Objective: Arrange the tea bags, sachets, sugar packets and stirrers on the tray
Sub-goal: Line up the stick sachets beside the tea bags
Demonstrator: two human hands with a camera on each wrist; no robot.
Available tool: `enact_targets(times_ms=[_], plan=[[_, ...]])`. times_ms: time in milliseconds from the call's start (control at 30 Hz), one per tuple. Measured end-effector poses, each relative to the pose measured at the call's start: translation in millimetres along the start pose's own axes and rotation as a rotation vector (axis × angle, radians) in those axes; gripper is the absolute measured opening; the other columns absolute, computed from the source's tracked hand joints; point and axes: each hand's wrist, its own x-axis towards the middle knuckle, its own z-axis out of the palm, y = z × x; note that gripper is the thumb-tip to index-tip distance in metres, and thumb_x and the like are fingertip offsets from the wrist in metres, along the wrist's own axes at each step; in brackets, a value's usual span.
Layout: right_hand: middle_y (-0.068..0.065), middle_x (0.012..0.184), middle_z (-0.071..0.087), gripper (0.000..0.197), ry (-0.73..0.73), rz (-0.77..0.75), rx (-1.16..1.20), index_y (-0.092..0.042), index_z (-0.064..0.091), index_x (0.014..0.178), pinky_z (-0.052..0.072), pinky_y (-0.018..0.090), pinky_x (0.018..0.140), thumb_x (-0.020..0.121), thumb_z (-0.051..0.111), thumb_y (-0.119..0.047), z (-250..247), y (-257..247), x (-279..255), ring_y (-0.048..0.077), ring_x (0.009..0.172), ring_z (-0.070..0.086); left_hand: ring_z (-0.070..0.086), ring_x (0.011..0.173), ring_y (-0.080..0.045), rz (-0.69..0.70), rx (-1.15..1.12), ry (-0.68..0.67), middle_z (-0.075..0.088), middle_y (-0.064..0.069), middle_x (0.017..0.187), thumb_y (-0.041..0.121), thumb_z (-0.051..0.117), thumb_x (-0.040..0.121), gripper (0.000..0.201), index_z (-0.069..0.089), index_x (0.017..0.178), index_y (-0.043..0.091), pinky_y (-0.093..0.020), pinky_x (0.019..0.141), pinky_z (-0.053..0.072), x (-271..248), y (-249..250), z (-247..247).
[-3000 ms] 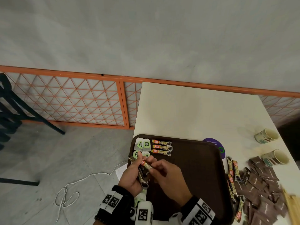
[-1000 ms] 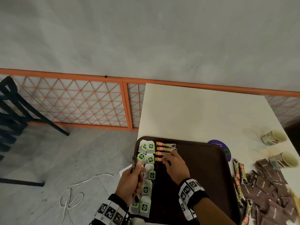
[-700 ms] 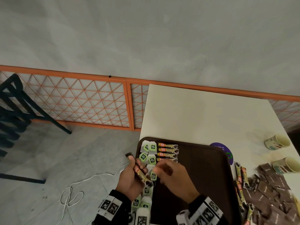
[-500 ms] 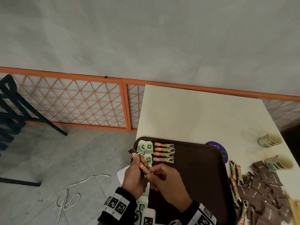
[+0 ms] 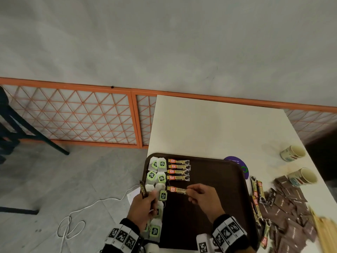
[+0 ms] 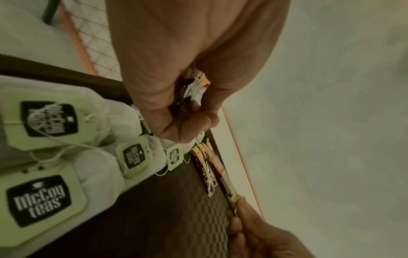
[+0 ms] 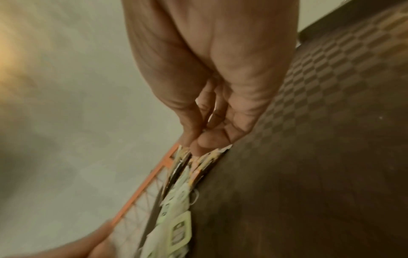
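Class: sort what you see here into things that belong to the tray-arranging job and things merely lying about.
Job: tray, tea bags, sachets, sugar packets, stirrers.
Lying about: cups, purple disc, cable, chair.

We see white paper tea bags with lime-green tags (image 5: 161, 164) on our dark brown checker-textured plastic tray (image 5: 215, 181) beside orange-and-yellow granule sachets (image 5: 178, 169).

Brown tray (image 5: 209, 212) at the table's near-left corner: tea bags (image 5: 158, 169) with green tags run down its left edge, four orange coffee sachets (image 5: 179, 169) stacked flat beside them, a fifth sachet (image 5: 176, 189) just below.
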Motion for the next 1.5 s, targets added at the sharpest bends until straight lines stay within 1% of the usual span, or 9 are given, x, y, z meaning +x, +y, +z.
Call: enact_targets(times_ms=[233, 400, 600, 700, 800, 900, 1133, 1233, 1500], plan=[[0.008, 0.081, 0.074, 0.006, 0.058, 0.072, -0.068, -0.007, 0.071, 0.093, 0.051, 0.02, 0.055, 0.087, 0.07, -0.005, 4, 16, 52, 0.012, 0.058, 0.064, 0.05, 0.056, -0.015, -0.101, -0.025, -0.031, 0.059, -0.005, 0.066, 0.025, 0.059, 0.096, 0.022, 0.059, 0.087, 0.006, -0.027, 0.052, 0.041, -2, -1, -21], [0.003, 0.084, 0.072, 0.024, 0.179, 0.054, -0.242, -0.013, 0.061, 0.091, 0.052, 0.024, 0.055, 0.078, 0.081, -0.015, 9, 18, 60, 0.013, 0.054, 0.066, 0.059, 0.066, -0.021, -0.121, -0.096, -0.04, 0.065, -0.013, 0.081, 0.024, 0.054, 0.1, 0.024, 0.061, 0.102, 0.002, -0.03, 0.055, 0.048, -4, 3, -25], [0.007, 0.092, 0.07, 0.025, 0.223, 0.031, -0.215, -0.015, 0.055, 0.094, 0.056, 0.025, 0.059, 0.082, 0.078, -0.016, 9, 13, 57, 0.015, 0.063, 0.066, 0.067, 0.095, -0.035, -0.143, -0.107, -0.102, 0.069, -0.027, 0.107, -0.01, 0.038, 0.096, 0.031, 0.055, 0.121, -0.003, -0.043, 0.076, 0.055, -1, 6, -26], [0.005, 0.086, 0.069, 0.015, 0.218, -0.088, -0.272, -0.015, 0.058, 0.089, 0.057, 0.026, 0.061, 0.087, 0.072, -0.016, 11, 6, 46, 0.014, 0.065, 0.064, 0.068, 0.103, -0.037, -0.151, -0.112, -0.169, 0.069, -0.026, 0.112, -0.012, 0.033, 0.097, 0.035, 0.054, 0.122, -0.001, -0.046, 0.083, 0.055, -3, 8, -24], [-0.006, 0.084, 0.061, 0.012, 0.224, -0.264, -0.508, -0.022, 0.057, 0.085, 0.049, 0.018, 0.059, 0.089, 0.069, -0.02, 14, 1, 40, 0.005, 0.07, 0.057, 0.068, 0.104, -0.035, -0.151, -0.099, -0.214, 0.071, -0.023, 0.11, -0.009, 0.036, 0.098, 0.033, 0.055, 0.123, 0.002, -0.044, 0.079, 0.057, -4, 10, -18], [-0.01, 0.1, 0.052, 0.001, 0.201, -0.427, -0.728, -0.025, 0.062, 0.095, 0.049, 0.022, 0.078, 0.094, 0.061, -0.025, 22, -3, 46, 0.007, 0.092, 0.053, 0.07, 0.102, -0.034, -0.149, -0.083, -0.218, 0.073, -0.021, 0.108, -0.007, 0.039, 0.099, 0.031, 0.056, 0.123, 0.003, -0.043, 0.076, 0.057, -5, 11, -13], [-0.003, 0.12, 0.051, 0.026, 0.025, -0.549, -0.952, -0.02, 0.062, 0.12, 0.042, 0.029, 0.098, 0.102, 0.043, -0.027, 41, 0, 57, 0.016, 0.118, 0.041, 0.07, 0.1, -0.033, -0.116, -0.025, -0.204, 0.072, -0.021, 0.109, -0.004, 0.041, 0.1, 0.029, 0.058, 0.123, 0.004, -0.044, 0.082, 0.058, -8, 12, -14], [-0.002, 0.125, 0.052, 0.027, 0.0, -0.573, -1.003, -0.019, 0.061, 0.124, 0.039, 0.03, 0.104, 0.101, 0.046, -0.021, 41, 10, 57, 0.02, 0.123, 0.04, 0.069, 0.103, -0.034, -0.109, -0.02, -0.2, 0.071, -0.021, 0.111, -0.004, 0.041, 0.1, 0.03, 0.057, 0.124, 0.005, -0.047, 0.087, 0.055, -10, 11, -18], [-0.006, 0.124, 0.051, 0.028, -0.023, -0.603, -1.049, -0.024, 0.061, 0.123, 0.038, 0.026, 0.1, 0.097, 0.053, -0.018, 23, 15, 58, 0.017, 0.117, 0.039, 0.07, 0.097, -0.029, -0.109, -0.02, -0.215, 0.072, -0.019, 0.112, -0.002, 0.042, 0.101, 0.028, 0.056, 0.124, 0.006, -0.04, 0.076, 0.056, -13, 10, -19]])
